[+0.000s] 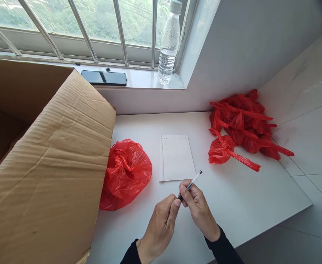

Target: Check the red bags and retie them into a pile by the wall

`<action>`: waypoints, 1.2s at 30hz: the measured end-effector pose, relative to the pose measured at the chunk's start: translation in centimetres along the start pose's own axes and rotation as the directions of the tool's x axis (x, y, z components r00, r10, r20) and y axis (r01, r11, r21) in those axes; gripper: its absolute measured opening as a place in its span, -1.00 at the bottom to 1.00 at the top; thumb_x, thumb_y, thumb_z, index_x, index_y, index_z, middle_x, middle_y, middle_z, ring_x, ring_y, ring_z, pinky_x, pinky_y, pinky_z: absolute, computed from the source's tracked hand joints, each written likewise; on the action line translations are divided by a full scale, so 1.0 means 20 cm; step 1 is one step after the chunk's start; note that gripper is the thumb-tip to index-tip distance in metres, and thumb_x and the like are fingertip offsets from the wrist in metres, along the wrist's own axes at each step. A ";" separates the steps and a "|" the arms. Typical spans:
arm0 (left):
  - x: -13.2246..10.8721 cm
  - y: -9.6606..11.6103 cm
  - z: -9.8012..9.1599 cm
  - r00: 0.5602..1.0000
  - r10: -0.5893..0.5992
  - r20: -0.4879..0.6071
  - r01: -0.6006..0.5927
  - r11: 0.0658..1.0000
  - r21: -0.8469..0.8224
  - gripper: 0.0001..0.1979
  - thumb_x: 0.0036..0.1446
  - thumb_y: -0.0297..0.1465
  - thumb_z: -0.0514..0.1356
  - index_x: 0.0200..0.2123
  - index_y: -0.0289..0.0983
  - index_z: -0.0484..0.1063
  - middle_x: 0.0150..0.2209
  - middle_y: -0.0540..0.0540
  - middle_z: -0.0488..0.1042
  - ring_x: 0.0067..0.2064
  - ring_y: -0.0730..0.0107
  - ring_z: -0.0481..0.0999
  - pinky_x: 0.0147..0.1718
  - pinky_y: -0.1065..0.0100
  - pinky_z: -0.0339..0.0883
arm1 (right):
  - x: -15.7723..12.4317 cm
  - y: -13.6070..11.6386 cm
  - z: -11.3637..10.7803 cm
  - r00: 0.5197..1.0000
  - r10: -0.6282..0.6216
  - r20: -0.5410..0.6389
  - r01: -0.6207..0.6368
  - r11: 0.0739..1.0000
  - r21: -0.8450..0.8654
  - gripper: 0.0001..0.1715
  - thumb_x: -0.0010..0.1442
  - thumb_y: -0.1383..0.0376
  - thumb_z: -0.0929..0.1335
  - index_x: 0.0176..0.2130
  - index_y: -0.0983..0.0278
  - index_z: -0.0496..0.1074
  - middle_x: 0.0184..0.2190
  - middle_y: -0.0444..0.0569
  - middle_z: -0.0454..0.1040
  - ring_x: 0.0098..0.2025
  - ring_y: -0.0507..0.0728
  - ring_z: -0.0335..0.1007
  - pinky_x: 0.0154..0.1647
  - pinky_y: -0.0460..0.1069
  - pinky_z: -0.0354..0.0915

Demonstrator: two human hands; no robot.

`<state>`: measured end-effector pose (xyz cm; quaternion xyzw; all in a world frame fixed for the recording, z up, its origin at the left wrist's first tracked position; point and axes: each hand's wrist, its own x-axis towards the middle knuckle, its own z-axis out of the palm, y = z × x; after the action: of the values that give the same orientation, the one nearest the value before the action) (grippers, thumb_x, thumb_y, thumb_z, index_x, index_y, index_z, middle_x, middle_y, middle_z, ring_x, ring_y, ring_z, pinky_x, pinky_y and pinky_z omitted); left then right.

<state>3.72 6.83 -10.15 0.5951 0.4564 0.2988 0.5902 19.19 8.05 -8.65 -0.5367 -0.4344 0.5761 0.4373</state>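
Both of my hands meet over the front of the white table, closed on a pen (196, 179) with a clear barrel and a dark end. My right hand (196, 205) pinches the barrel between thumb and fingers. At the pen's lower black end, my left hand (162, 223) is closed in a fist with the thumb on top; its fingers hide the tip, so I cannot tell whether a cap is on. Just beyond the hands lies a white notepad (178, 159) with a few small marks near its top. Left of it rests a tied red plastic bag (128, 176).
A large open cardboard box (64, 161) takes up the left side. Several small knotted red bags (240, 121) are heaped at the back right, by the wall. On the windowsill are a phone (104, 77) and a water bottle (168, 49). The table (270, 198) ends at right.
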 end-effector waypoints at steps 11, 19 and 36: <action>0.00 -0.04 -0.13 0.961 0.266 -0.079 -0.233 0.928 0.292 -0.78 0.48 -0.33 -0.11 -0.27 -0.17 0.21 -0.16 -0.12 0.42 -0.02 0.20 0.42 -0.04 0.15 0.33 | 0.18 -0.04 -0.17 0.935 -0.201 -0.291 0.174 0.978 -0.114 -0.64 0.40 0.00 0.31 -0.06 0.19 0.47 -0.21 -0.04 0.51 -0.19 0.15 0.47 -0.03 0.13 0.39; 0.18 -0.21 -0.10 0.891 0.446 -0.082 -0.320 0.747 0.582 -0.86 0.37 -0.56 0.04 -0.10 -0.20 0.21 0.36 -0.28 0.24 0.47 -0.01 0.02 0.35 -0.26 0.06 | 0.44 0.04 -0.18 0.885 -0.248 -0.394 0.220 0.969 -0.116 -0.54 0.34 0.00 0.35 0.07 0.24 0.45 -0.14 0.05 0.56 -0.07 0.19 0.50 -0.12 0.10 0.46; 0.21 -0.25 -0.10 0.882 0.465 -0.078 -0.301 0.682 0.667 -0.75 0.27 -0.66 0.04 -0.07 -0.24 0.26 0.09 -0.21 0.42 0.25 0.07 0.33 0.30 -0.13 0.24 | 0.54 0.21 -0.22 0.856 -0.245 -0.456 0.184 0.967 -0.175 -0.62 0.34 0.03 0.31 -0.12 0.26 0.51 -0.37 -0.04 0.58 -0.35 0.09 0.49 -0.34 -0.02 0.41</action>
<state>2.64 10.82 -15.58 0.8007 0.4623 0.3134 0.2167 22.92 17.70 -15.49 -0.6357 -0.4067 0.3466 0.5571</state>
